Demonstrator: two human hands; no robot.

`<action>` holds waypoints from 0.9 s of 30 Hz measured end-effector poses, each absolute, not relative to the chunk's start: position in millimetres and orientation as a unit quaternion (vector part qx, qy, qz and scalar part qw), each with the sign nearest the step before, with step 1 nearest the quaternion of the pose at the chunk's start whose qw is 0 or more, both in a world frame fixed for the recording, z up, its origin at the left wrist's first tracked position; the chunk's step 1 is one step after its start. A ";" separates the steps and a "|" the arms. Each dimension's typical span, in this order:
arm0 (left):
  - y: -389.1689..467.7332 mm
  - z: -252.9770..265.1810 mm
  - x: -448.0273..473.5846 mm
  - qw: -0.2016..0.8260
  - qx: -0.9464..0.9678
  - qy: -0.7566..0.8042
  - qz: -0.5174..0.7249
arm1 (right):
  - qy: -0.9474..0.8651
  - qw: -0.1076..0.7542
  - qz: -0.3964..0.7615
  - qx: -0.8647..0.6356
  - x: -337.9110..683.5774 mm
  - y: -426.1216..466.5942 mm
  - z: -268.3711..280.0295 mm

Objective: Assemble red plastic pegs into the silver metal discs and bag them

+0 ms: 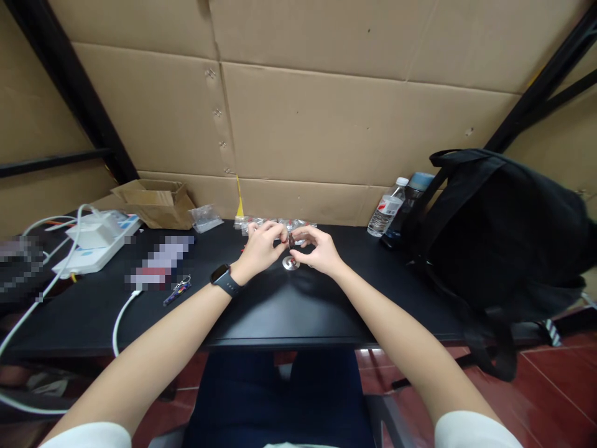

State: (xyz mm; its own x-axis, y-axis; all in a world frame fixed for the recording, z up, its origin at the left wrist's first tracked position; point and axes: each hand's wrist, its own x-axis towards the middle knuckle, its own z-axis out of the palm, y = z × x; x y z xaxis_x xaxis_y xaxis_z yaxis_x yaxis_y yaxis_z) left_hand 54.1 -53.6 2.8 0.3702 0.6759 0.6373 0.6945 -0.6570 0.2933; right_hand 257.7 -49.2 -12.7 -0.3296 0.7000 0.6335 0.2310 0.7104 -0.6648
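Observation:
My left hand (pixel 265 247), with a dark watch (pixel 224 278) at its wrist, has its fingers bent and pinched together near the middle of the desk. Facing it, my right hand (pixel 321 250) curls its thumb and fingers around a small, thin, shiny dark piece (pixel 291 241). The left fingertips meet this piece's near side; whether they pinch it or something smaller is too small to tell. Just beneath the hands is a round silver metal disc (pixel 290 264) with some red at its centre. Behind the hands lie several clear plastic packets (pixel 298 225), partly covered by the fingers.
On the black desk's (pixel 280 317) left are a white power strip (pixel 100 249) with cables, a blurred-out phone-like object (pixel 163 261), a keyring (pixel 178 289), an open cardboard box (pixel 161 202) and a plastic bag (pixel 206 218). Right: a water bottle (pixel 388 208), a dark bottle (pixel 410 202), a black backpack (pixel 499 242).

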 end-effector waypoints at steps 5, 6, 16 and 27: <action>-53.6 3.1 54.0 0.018 -0.822 -0.417 -0.386 | -0.780 0.493 0.240 -0.300 257.4 -50.2 -12.6; -53.4 2.9 54.0 0.019 -0.822 -0.419 -0.386 | -0.780 0.493 0.240 -0.300 257.2 -50.3 -12.6; -51.2 -0.7 54.0 0.020 -0.825 -0.419 -0.378 | -0.759 0.505 0.264 -0.315 253.3 -48.3 -17.6; -52.4 1.9 51.5 0.068 -0.839 -0.400 -0.362 | -0.706 0.502 0.380 -0.324 251.2 -48.4 -19.5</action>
